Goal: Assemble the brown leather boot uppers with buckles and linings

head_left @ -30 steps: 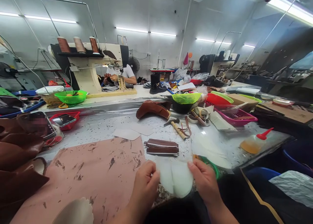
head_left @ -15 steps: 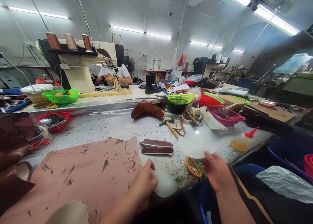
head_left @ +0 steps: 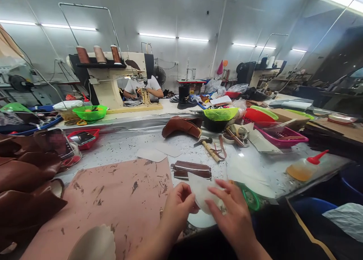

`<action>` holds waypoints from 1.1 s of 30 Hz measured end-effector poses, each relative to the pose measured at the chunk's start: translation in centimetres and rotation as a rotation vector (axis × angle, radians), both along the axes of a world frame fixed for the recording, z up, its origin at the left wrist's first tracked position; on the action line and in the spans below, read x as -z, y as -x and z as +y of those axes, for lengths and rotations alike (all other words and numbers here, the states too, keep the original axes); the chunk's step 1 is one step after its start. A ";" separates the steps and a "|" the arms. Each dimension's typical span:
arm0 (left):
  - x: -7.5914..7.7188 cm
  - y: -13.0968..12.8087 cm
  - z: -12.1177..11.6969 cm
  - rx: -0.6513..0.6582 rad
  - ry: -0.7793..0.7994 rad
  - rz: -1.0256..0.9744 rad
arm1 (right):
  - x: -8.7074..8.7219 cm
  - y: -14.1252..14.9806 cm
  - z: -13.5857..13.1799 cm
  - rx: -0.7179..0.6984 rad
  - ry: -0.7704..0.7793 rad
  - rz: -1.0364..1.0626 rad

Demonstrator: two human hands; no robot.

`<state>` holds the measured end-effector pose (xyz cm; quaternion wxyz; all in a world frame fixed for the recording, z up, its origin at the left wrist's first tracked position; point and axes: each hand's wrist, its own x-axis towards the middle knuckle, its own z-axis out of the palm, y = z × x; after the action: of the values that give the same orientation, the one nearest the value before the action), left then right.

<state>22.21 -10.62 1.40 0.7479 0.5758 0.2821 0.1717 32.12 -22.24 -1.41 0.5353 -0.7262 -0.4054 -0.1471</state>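
A thin, translucent white cut sheet (head_left: 198, 192) stands tilted between my hands, close to the table's front edge. My left hand (head_left: 180, 205) pinches its left edge between thumb and fingers. My right hand (head_left: 234, 211) is at the sheet's right side, its fingers spread and bent near its face; firm contact is unclear. Below lies another white sheet (head_left: 201, 220), partly hidden. More white sheets (head_left: 248, 177) lie overlapped to the right, beside green-handled scissors (head_left: 252, 199). Brown strips (head_left: 191, 170) are stacked just behind my left hand.
A pink sheet (head_left: 121, 199) covers the left front, with brown leather pieces (head_left: 25, 184) beside it. Behind are a brown boot piece (head_left: 181, 127), a hammer (head_left: 211, 151) and a glue bottle (head_left: 302, 169). Another person (head_left: 154, 87) works behind the sewing machine (head_left: 104, 86).
My right hand has moved left from the white stack to the sheet by my left hand. The left hand has shifted slightly right and now holds a raised sheet. The view has turned left.
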 end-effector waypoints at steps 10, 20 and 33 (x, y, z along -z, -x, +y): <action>-0.3 1.3 0.7 0.275 -0.428 -0.049 | -2.1 1.8 0.3 -0.226 0.205 0.086; 0.7 0.3 -0.5 -0.020 -0.488 0.031 | -1.1 1.2 1.6 0.012 -0.042 0.117; -1.1 0.6 -0.3 0.405 -0.977 0.372 | -1.0 1.4 0.9 -0.184 0.054 -0.275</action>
<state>21.65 -10.91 2.50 0.3499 0.9186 0.1808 0.0311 30.68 -21.32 -0.38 0.4663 -0.6731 -0.5436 -0.1845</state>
